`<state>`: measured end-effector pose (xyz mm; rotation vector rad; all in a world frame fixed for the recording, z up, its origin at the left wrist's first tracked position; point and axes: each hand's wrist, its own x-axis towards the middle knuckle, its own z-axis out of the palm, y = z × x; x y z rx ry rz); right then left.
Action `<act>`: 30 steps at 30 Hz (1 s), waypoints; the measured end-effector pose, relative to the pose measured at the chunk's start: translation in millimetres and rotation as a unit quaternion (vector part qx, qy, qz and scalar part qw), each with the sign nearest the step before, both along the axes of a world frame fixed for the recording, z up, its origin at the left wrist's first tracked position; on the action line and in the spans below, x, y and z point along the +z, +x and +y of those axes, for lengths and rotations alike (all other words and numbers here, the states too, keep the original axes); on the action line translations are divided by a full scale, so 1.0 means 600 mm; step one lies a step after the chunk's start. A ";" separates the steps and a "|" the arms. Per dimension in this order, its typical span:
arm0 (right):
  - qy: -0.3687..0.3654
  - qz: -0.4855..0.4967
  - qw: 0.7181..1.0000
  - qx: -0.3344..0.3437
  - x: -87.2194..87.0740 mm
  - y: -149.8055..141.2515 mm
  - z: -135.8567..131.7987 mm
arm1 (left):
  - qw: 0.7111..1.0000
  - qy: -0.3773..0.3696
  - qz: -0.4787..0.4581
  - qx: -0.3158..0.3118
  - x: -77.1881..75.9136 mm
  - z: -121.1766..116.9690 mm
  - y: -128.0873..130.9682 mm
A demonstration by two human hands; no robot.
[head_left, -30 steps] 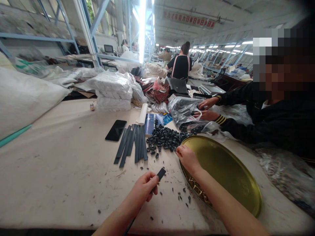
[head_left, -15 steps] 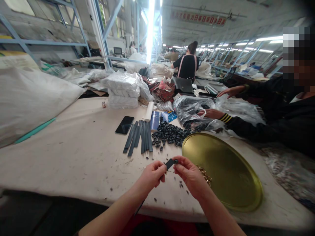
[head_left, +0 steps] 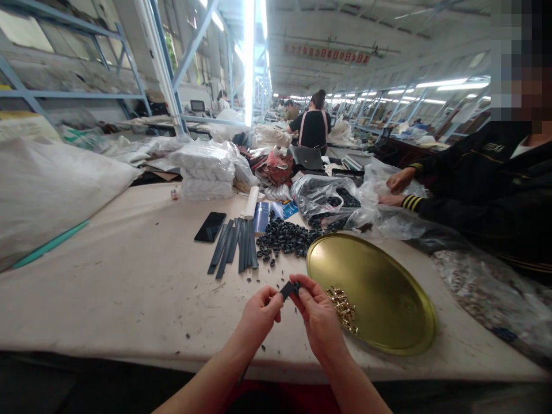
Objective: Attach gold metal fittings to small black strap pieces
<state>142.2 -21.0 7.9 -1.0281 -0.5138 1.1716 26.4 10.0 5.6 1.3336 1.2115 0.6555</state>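
Above the table's front part, my left hand [head_left: 262, 310] pinches a dark grey strap [head_left: 287, 290] near one end. My right hand [head_left: 318, 313] is closed at the strap's other end, its thumb and fingertips on a small dark loop [head_left: 296, 286]. Whether the loop goes around the strap I cannot tell. Beyond my hands lies a heap of small dark loops [head_left: 287, 237], and left of it several flat grey straps [head_left: 233, 247] lie side by side. Gold-coloured metal pieces [head_left: 342, 310] sit on the left part of a golden oval tray [head_left: 388, 287], just right of my right hand.
A phone [head_left: 210, 226] and a white roll [head_left: 251, 202] lie behind the straps. Clear plastic bags [head_left: 321, 195] stand beyond the heap, with wrapped white bundles [head_left: 204, 169] to their left. At the right, a co-worker's hands [head_left: 399, 187] handle plastic.
The view has shifted, and the metal pieces on the tray show more fully. My hands still hold the strap and loop. The co-worker's hands have come closer together on the plastic.
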 end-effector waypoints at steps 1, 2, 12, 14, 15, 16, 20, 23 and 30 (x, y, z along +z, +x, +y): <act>0.000 0.005 1.000 -0.002 0.002 -0.001 -0.001 | 1.000 0.009 0.001 0.001 0.002 -0.002 0.001; 0.001 0.010 1.000 -0.002 0.003 -0.001 -0.001 | 1.000 0.028 0.009 0.000 0.004 -0.003 0.001; 0.034 -0.236 0.971 -0.006 -0.016 0.004 0.001 | 0.966 0.192 0.150 -0.080 0.015 -0.006 0.004; 0.043 -0.236 0.971 -0.002 -0.013 0.004 0.004 | 0.972 0.174 0.127 -0.089 0.009 0.001 0.005; 0.045 -0.208 0.977 -0.004 -0.012 0.005 0.007 | 0.977 0.159 0.110 -0.091 0.006 0.005 0.005; 0.042 -0.176 0.983 -0.007 -0.011 0.006 0.011 | 0.981 0.144 0.094 -0.092 0.001 0.009 0.006; -0.013 -0.142 0.990 0.016 -0.014 0.009 0.024 | 0.985 0.129 0.061 -0.099 -0.015 0.022 0.007; -0.035 -0.149 0.987 0.048 -0.019 0.010 0.014 | 0.987 0.117 0.053 -0.098 -0.009 0.017 0.005; -0.081 -0.085 0.992 0.053 -0.028 0.023 -0.007 | 0.987 -0.016 -0.055 -0.153 0.000 0.005 -0.010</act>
